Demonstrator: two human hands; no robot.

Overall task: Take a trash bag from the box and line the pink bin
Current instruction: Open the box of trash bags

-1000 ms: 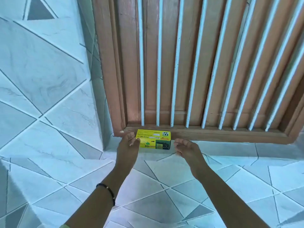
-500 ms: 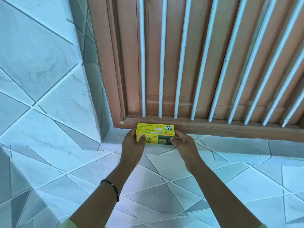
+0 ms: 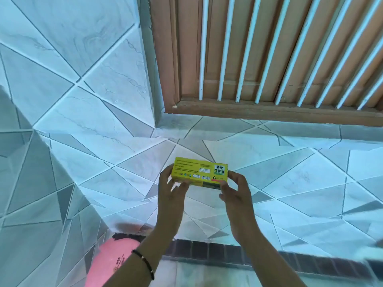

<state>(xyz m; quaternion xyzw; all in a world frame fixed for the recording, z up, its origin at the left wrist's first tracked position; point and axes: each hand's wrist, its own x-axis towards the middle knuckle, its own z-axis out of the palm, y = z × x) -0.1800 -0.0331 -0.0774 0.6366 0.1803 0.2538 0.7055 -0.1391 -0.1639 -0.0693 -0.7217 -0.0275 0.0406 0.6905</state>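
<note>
A small yellow trash bag box (image 3: 199, 172) with black print and a barcode is held in the air over the tiled ledge. My left hand (image 3: 172, 189) grips its left end and my right hand (image 3: 236, 189) grips its right end. The box looks closed. The pink bin (image 3: 113, 263) shows at the bottom left, below the ledge, partly hidden behind my left forearm.
A wooden window frame (image 3: 269, 112) with white bars stands at the back of the tiled ledge (image 3: 310, 172). A tiled wall (image 3: 72, 69) rises on the left. A dark brick strip (image 3: 228, 253) edges the ledge's front.
Both hands closed on the box at the window sill, lifted it and drew it back toward me. The view tilted down, bringing the pink bin into sight.
</note>
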